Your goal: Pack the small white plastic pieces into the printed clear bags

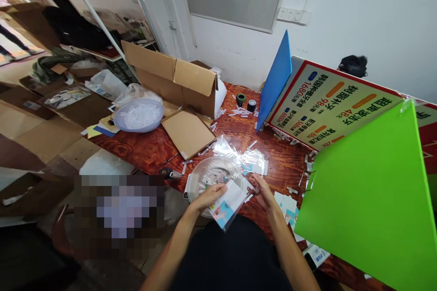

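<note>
My left hand (209,194) pinches a small clear plastic bag (228,204) with a printed card inside, held just above my lap at the table's near edge. My right hand (261,189) is curled at the bag's right side, its fingers closed on the bag's opening or on a small white piece; I cannot tell which. Right behind my left hand sits a clear round bowl (211,172) holding small items. More clear bags (252,161) lie on the wooden table (153,148) beyond my right hand.
An open cardboard box (177,79) and a pale bowl of white pieces (139,115) stand at the back left. A blue board (277,77), a printed sign (331,102) and a green board (372,200) wall off the right. Two tape rolls (246,101) and several white strips lie scattered.
</note>
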`<action>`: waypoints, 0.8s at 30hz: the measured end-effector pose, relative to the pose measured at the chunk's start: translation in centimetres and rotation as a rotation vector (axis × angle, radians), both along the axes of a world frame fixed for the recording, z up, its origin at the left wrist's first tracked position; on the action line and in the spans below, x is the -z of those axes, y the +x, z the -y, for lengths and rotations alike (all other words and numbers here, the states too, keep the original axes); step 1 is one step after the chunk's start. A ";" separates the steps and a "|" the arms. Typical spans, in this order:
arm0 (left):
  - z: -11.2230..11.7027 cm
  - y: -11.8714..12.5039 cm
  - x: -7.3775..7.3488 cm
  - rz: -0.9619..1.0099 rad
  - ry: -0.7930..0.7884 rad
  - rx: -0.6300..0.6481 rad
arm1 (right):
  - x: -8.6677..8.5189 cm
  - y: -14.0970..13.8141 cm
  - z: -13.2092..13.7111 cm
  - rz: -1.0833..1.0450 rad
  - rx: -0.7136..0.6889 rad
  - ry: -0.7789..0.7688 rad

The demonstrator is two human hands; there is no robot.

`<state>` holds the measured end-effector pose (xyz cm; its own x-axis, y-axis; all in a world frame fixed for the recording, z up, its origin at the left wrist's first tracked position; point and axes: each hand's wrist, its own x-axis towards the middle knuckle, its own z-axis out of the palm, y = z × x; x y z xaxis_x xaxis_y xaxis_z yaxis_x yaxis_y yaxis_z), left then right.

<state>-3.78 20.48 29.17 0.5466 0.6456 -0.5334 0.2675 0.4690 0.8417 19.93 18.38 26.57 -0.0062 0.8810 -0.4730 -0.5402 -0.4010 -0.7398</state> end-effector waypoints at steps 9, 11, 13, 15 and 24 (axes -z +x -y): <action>0.1 0.4 0.2 0.078 0.016 0.167 | 3.8 -0.2 0.2 -0.199 0.158 -0.148; 0.2 0.4 0.1 0.074 0.008 0.164 | 4.2 -0.2 0.4 -0.198 0.152 -0.145; 0.3 0.4 0.1 0.071 -0.002 0.152 | 4.3 -0.2 0.5 -0.199 0.140 -0.142; 0.4 0.3 0.1 0.069 -0.012 0.139 | 4.1 -0.3 0.7 -0.199 0.132 -0.141; 0.8 -0.4 1.9 0.029 0.043 0.091 | 2.6 -1.9 1.2 -0.114 0.091 -0.040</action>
<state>-4.21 19.66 27.23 0.6186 0.6146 -0.4895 0.2826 0.4073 0.8685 18.02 17.18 23.97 0.0171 0.8607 -0.5088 -0.6549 -0.3748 -0.6562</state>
